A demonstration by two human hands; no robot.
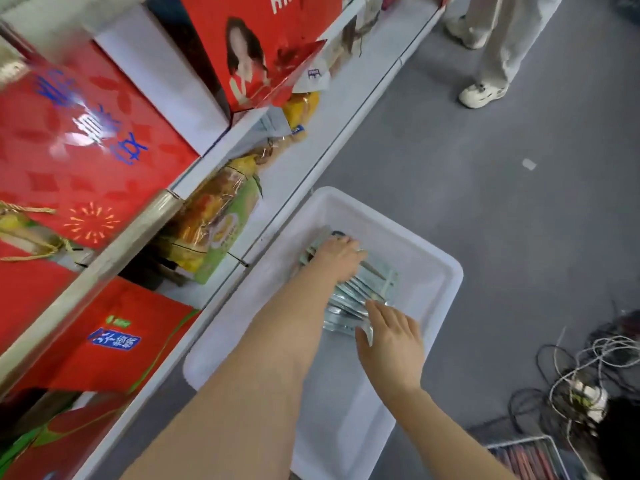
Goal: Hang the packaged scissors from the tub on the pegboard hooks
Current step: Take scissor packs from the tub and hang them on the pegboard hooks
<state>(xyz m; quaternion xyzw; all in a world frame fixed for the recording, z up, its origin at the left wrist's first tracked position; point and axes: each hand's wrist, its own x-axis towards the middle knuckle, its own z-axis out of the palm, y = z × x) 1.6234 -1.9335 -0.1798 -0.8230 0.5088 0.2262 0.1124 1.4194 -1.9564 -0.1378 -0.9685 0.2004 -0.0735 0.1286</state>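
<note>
Bare hands are reaching into the white tub [433, 244] on the grey floor [485, 168]: the left hand [337, 256] is lying flat, fingers spread, on the pile of packaged scissors [360, 289], the right hand [393, 341] is resting open-fingered on its near edge; neither is gripping. Red gift boxes [86, 150] are filling the shelves [311, 157] alongside

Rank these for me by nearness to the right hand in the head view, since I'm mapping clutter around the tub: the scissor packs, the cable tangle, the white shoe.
From the right hand:
1. Scissor packs, touching its fingertips, inside the tub.
2. Cable tangle, on the floor to the right.
3. White shoe, far up the aisle.
</note>
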